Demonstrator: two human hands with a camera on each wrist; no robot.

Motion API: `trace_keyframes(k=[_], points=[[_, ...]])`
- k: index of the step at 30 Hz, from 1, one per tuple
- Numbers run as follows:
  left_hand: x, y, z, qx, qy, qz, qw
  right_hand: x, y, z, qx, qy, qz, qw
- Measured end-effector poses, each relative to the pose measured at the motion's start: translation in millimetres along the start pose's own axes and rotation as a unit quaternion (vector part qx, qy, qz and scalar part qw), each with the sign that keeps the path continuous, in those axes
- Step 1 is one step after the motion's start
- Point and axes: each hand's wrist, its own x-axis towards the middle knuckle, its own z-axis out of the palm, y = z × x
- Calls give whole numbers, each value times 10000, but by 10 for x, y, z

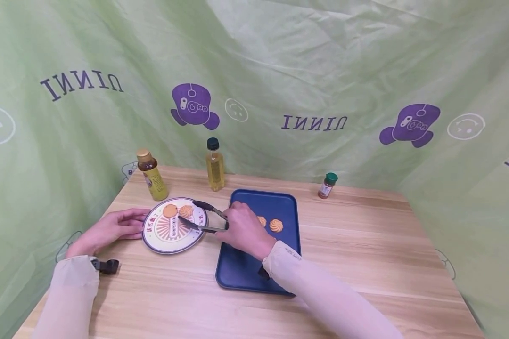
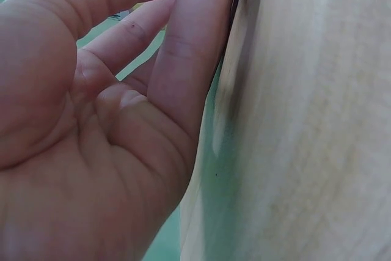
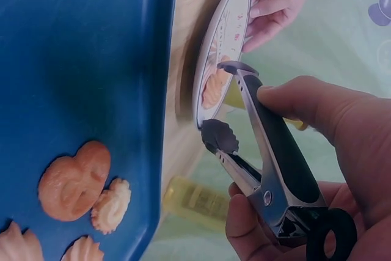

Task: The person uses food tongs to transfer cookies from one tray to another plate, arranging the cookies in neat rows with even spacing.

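Observation:
My right hand [image 1: 247,230] grips a pair of black-and-steel tongs [image 1: 212,230], reaching left across the tray. Their arms are spread, the dark tips standing on either side of a swirled cookie [image 1: 186,211] on the round white plate [image 1: 161,239]. Beside that one lies a flat round cookie [image 1: 170,210]. At the plate's left rim rests my left hand [image 1: 112,229], its fingers extended and touching the edge; the left wrist view shows mostly its palm [image 2: 91,169]. On the blue tray [image 1: 263,200] are more cookies [image 1: 276,225], partly hidden by my right hand.
Behind the plate stand a yellow-labelled bottle [image 1: 153,176] with a gold cap and a clear bottle [image 1: 215,167] of yellow liquid. A small green-capped spice jar [image 1: 327,185] is at the back right. A green curtain [image 1: 322,70] hangs behind the wooden table [image 1: 365,245].

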Motion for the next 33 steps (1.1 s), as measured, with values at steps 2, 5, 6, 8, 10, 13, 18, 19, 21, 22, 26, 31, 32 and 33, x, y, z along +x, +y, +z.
trace_keyframes(k=[2,5,6,8,10,13,18,19,21,22,26,31,32,33], points=[[4,7,11,43,7,-20,10000,-24,25,-16,72,19,70,9999],[9,21,25,67,10,-51,10000,-72,67,-62,226,66,165,9996],[11,23,25,56,14,-61,10000,-88,82,-77,276,81,205,9994],[17,23,23,27,10,-76,10000,-120,114,-110,350,131,257,9990],[22,20,18,17,-1,-65,10000,-153,148,-148,417,160,313,9985],[25,9,7,2,-15,-20,10000,-215,199,-214,589,181,439,9971],[21,-5,-11,-8,-37,70,10000,-335,303,-328,904,172,680,9934],[21,-4,-13,-16,-45,69,10000,-363,327,-348,925,174,719,9930],[23,1,-17,-6,-50,71,10000,-422,372,-387,871,205,773,9930],[24,4,-19,9,-48,71,10000,-451,395,-407,804,238,787,9934],[25,19,-21,86,-14,52,9999,-570,481,-471,479,355,773,9952],[11,5,-19,66,-11,1,10000,-719,566,-517,222,289,822,9960],[3,-4,-17,43,-19,-22,10000,-747,577,-519,205,242,839,9960],[-7,-15,-15,26,-11,-51,10000,-771,585,-522,182,192,860,9959]])
